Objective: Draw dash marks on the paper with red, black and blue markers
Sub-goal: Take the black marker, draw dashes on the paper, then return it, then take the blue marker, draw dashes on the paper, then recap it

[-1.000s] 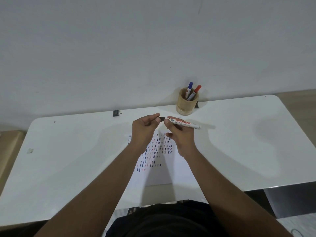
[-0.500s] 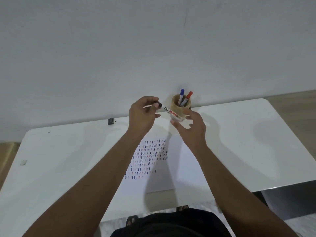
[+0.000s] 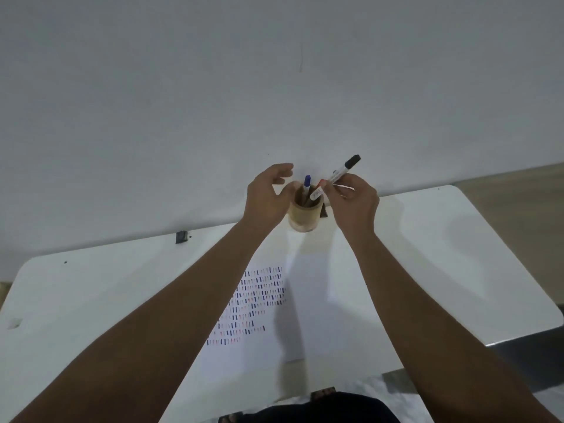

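Above the cup (image 3: 304,215), the right hand (image 3: 354,203) pinches the black marker (image 3: 335,177), tilted, cap up, lower end at the rim. The left hand (image 3: 268,196), fingers spread and holding nothing, sits just left of the cup. Blue marker (image 3: 306,184) stands inside; paper (image 3: 274,306) lies nearer the person.

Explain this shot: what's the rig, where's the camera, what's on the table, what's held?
No machine: a person works with bare hands, filmed by a wide-angle camera on their head, looking forward and down. On the white table lies a paper filled with rows of red, black and blue dashes. Behind it stands a wooden cup with a blue marker inside. The right hand holds a black-capped marker, lower end at the cup's rim. The left hand is open beside the cup, holding nothing.
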